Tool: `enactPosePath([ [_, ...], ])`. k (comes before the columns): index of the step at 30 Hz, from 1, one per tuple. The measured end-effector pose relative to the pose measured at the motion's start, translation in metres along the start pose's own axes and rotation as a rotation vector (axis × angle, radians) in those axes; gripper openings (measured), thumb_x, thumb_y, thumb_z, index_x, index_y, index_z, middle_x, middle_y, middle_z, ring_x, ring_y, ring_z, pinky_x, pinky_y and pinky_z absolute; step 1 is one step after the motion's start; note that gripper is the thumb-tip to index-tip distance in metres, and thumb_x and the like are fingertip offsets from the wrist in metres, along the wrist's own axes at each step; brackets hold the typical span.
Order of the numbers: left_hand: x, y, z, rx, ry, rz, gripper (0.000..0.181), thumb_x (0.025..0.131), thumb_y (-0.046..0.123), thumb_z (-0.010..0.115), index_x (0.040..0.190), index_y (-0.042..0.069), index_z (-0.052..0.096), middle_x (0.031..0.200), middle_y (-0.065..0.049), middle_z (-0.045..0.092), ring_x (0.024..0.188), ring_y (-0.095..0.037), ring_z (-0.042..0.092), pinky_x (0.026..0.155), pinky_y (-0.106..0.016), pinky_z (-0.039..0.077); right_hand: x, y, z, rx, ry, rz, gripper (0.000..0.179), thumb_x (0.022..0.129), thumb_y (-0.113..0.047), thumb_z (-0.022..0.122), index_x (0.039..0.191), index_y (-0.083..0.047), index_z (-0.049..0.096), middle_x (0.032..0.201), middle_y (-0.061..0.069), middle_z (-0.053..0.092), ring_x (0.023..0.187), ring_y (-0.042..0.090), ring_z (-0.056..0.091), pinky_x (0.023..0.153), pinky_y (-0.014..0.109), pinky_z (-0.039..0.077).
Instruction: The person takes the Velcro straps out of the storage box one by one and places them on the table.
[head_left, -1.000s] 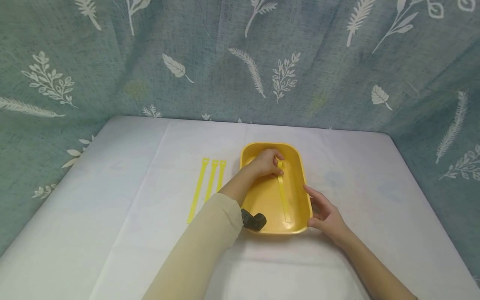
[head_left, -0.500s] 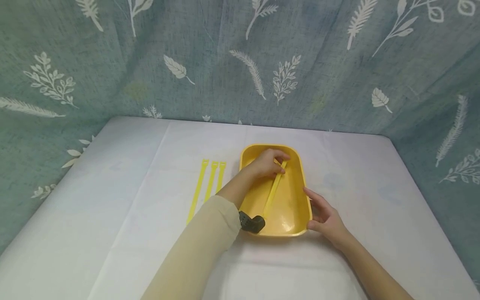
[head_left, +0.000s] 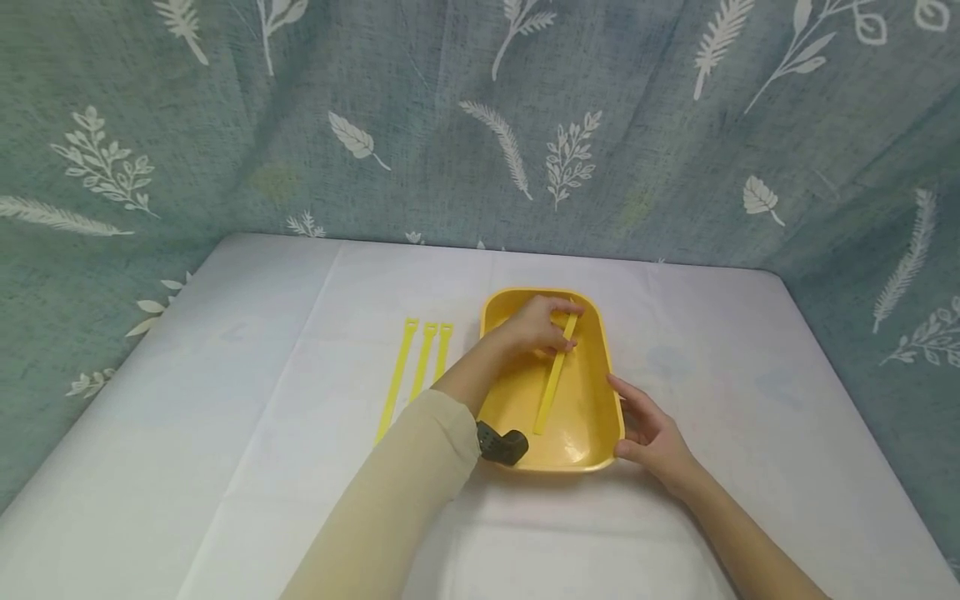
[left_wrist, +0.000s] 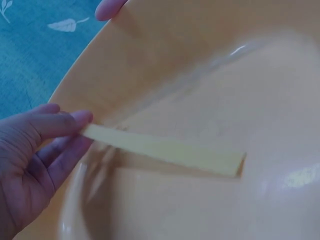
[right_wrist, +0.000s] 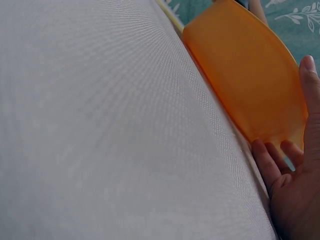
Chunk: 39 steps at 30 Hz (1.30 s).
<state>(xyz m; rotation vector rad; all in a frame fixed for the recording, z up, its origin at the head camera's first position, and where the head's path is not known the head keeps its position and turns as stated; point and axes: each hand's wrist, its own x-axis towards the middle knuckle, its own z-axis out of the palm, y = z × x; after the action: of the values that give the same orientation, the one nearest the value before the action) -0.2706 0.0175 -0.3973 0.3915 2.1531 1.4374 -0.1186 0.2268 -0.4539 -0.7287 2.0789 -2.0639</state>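
In the head view a yellow tray [head_left: 588, 400] sits on the white-covered table. My left hand [head_left: 534, 325] reaches into its far part and pinches one end of a flat yellow strap [head_left: 551, 387]. The strap slants toward the near side, over the tray's floor. In the left wrist view the thumb and fingers hold the strap's [left_wrist: 170, 149] end, and its other end angles out over the tray floor. My right hand [head_left: 658, 442] touches the tray's right side near the front corner. The right wrist view shows its fingertips against the outer wall [right_wrist: 245, 75], fingers spread.
Left of the tray, several matching yellow straps [head_left: 396, 379] with slotted heads lie side by side on the white cloth [head_left: 300, 467]. My left forearm covers part of them. A black wrist camera [head_left: 502, 446] hangs over the tray's near left corner. A patterned curtain [head_left: 420, 125] stands behind the table.
The strap in my left hand has swung, its near end going left from the tray's right side. My left hand has shifted slightly right. The right hand has stayed at the tray's side.
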Motion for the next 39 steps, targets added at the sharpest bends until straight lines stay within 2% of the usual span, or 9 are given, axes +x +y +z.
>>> enactPosePath([
  [7,-0.007,0.005,-0.005,-0.087,-0.043,0.016,0.064,0.077,-0.006,0.073,0.134,0.016,0.054,0.112,-0.013,0.064,0.077,-0.015,0.068,0.069,-0.029,0.057,0.0,0.002,-0.001,-0.01,0.002,0.004,0.073,0.088,-0.022,0.067,0.147,-0.003,0.029,0.145,0.001,0.039,0.117,0.01,0.053,0.08,0.026,0.054],
  [11,-0.009,0.008,-0.008,-0.137,-0.055,0.038,0.064,0.079,-0.005,0.071,0.136,0.016,0.052,0.112,-0.015,0.065,0.084,-0.016,0.069,0.071,-0.028,0.056,0.0,0.003,-0.001,-0.004,-0.001,-0.004,0.073,0.088,-0.023,0.067,0.147,-0.002,0.029,0.146,0.001,0.039,0.117,0.01,0.052,0.08,0.026,0.054],
  [18,-0.013,0.014,-0.014,-0.145,-0.073,0.111,0.066,0.08,-0.002,0.071,0.139,0.017,0.049,0.134,-0.001,0.053,0.089,-0.018,0.068,0.074,-0.03,0.056,0.001,0.002,-0.001,0.026,-0.012,-0.025,0.074,0.088,-0.023,0.067,0.147,0.0,0.028,0.145,-0.001,0.04,0.118,0.01,0.052,0.082,0.026,0.053],
  [23,-0.018,0.02,-0.019,-0.185,-0.078,0.145,0.066,0.081,-0.002,0.071,0.14,0.016,0.047,0.14,0.001,0.047,0.092,-0.02,0.068,0.078,-0.032,0.055,0.001,0.002,-0.001,0.022,-0.017,-0.034,0.074,0.088,-0.023,0.067,0.147,0.0,0.028,0.143,-0.005,0.041,0.117,0.009,0.052,0.082,0.025,0.053],
  [31,-0.027,0.021,-0.042,-0.219,-0.034,0.122,0.066,0.081,-0.001,0.071,0.14,0.016,0.047,0.141,0.0,0.046,0.098,-0.022,0.068,0.081,-0.035,0.055,0.002,0.002,0.001,0.03,-0.047,-0.061,0.074,0.089,-0.023,0.066,0.147,0.0,0.026,0.145,-0.003,0.04,0.12,0.009,0.051,0.084,0.025,0.052],
  [39,-0.032,0.023,-0.063,-0.249,0.004,0.104,0.066,0.081,0.002,0.072,0.14,0.017,0.047,0.14,0.001,0.048,0.099,-0.021,0.067,0.083,-0.036,0.054,0.001,0.002,-0.002,0.024,-0.028,-0.054,0.075,0.089,-0.023,0.066,0.147,0.001,0.027,0.145,0.0,0.04,0.119,0.01,0.052,0.084,0.025,0.052],
])
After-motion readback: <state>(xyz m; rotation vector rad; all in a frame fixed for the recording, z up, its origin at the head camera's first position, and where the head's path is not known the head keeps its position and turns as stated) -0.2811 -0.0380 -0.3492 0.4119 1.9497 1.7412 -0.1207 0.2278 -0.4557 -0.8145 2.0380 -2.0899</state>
